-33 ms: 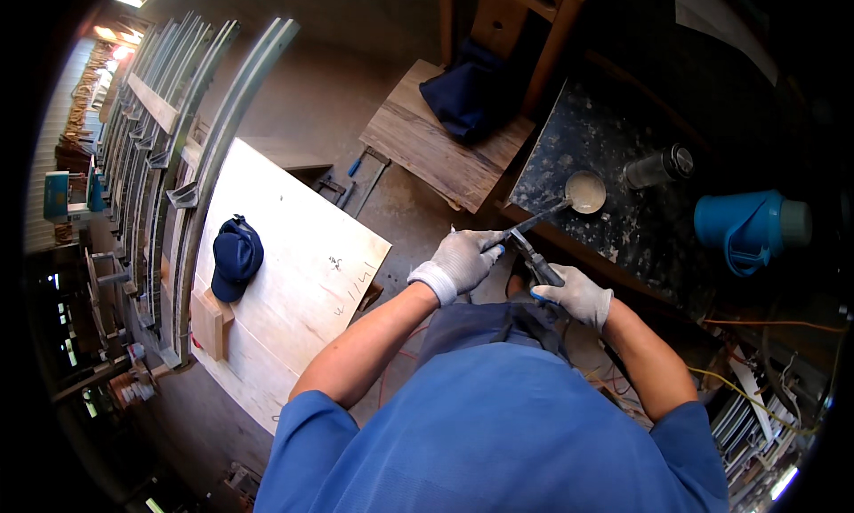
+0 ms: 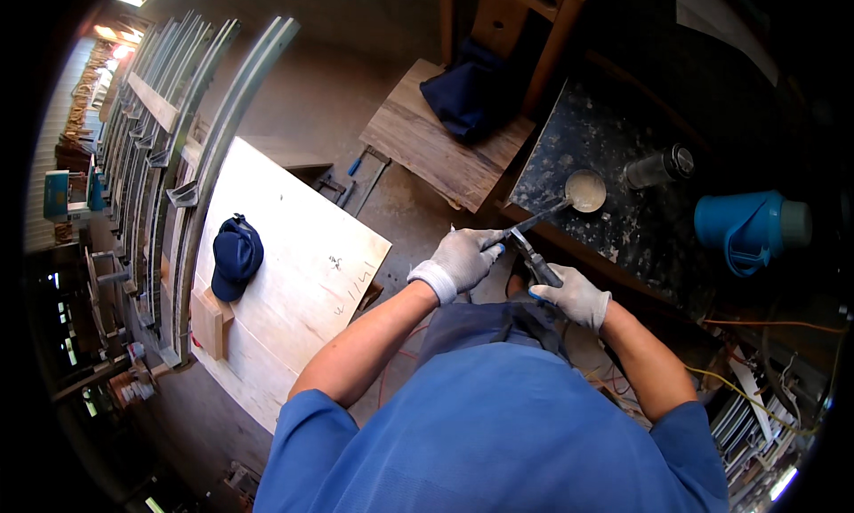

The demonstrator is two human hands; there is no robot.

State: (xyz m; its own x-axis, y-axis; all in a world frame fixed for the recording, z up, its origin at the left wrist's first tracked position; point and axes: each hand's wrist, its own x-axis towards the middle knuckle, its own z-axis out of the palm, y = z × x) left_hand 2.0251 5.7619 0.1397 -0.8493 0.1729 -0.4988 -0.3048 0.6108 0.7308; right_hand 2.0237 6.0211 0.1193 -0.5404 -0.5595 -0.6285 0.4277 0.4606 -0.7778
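Note:
My left hand (image 2: 463, 259), in a pale knit glove, is closed around a long dark bar-like tool (image 2: 539, 218). The bar slants up to the right, its far end meeting or overlapping a round dish of pale stuff (image 2: 585, 193); I cannot tell if they touch. My right hand (image 2: 576, 294), gloved with bluish fingertips, grips the dark handle of a metal-ended hand tool (image 2: 541, 268). That tool's bright end lies against or just beside the bar, close to my left fingers. The exact kind of either tool is unclear. Both hands are above my lap.
The dark, spotted tabletop (image 2: 569, 140) carries a clear jar (image 2: 654, 168) and a blue jug (image 2: 738, 228). A wooden chair (image 2: 400, 126) holds dark cloth (image 2: 463, 91). At left, a pale board (image 2: 302, 246) bears a navy cap (image 2: 237, 257), beside a metal clamp rack (image 2: 191, 175). Cables (image 2: 756, 393) run at right.

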